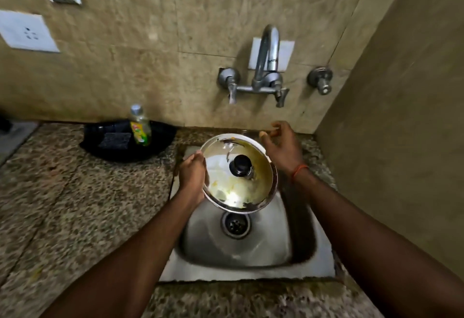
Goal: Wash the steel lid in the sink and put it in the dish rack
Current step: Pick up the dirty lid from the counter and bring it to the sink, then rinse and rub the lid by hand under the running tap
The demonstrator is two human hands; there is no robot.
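Two bare forearms (pixel 120 255) reach forward: the left hand (pixel 192 174) grips by its left rim the one round steel lid (pixel 226 189) with a black knob (pixel 240 166), tilted above the square steel sink (pixel 263 250) and smeared with yellowish residue, while the right hand (pixel 283 147), fingers loosely spread and holding nothing, hovers just beside its far right rim. Behind, one curved chrome tap (pixel 267 66) is on the beige wall (pixel 150 66); at left on the speckled granite counter (pixel 75 204) one black tray (pixel 160 139) holds one dark sponge (pixel 114 139) and one clear bottle (pixel 140 127), its yellow-green label too blurred to read.
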